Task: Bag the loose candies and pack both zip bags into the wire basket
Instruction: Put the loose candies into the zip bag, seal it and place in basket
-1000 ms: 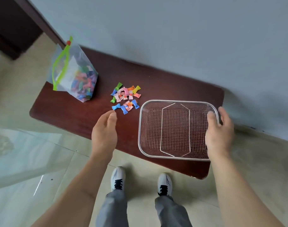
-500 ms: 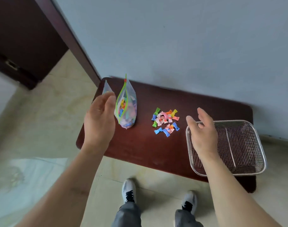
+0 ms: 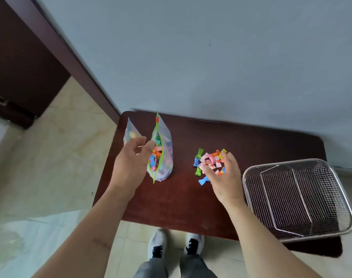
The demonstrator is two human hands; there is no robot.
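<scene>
A clear zip bag (image 3: 164, 155) with a green zipper stands open on the dark wooden table (image 3: 183, 199), full of coloured candies. Behind my left hand, a second zip bag (image 3: 131, 132) leans at the table's left end. My left hand (image 3: 131, 163) hovers open just left of the green-zip bag, fingertips at its rim. A pile of loose wrapped candies (image 3: 208, 162) lies mid-table. My right hand (image 3: 224, 177) is over the pile's right side, fingers curled down onto the candies. The empty wire basket (image 3: 297, 199) sits at the right end.
A grey wall runs behind the table. A dark door frame (image 3: 67, 57) and cabinet stand at the left. Tiled floor and my shoes (image 3: 175, 243) lie below the table's front edge; the basket overhangs that edge slightly.
My right hand has left the basket and come down on the candy pile. My left hand has moved up to the rim of the green-zip bag. The view has shifted left.
</scene>
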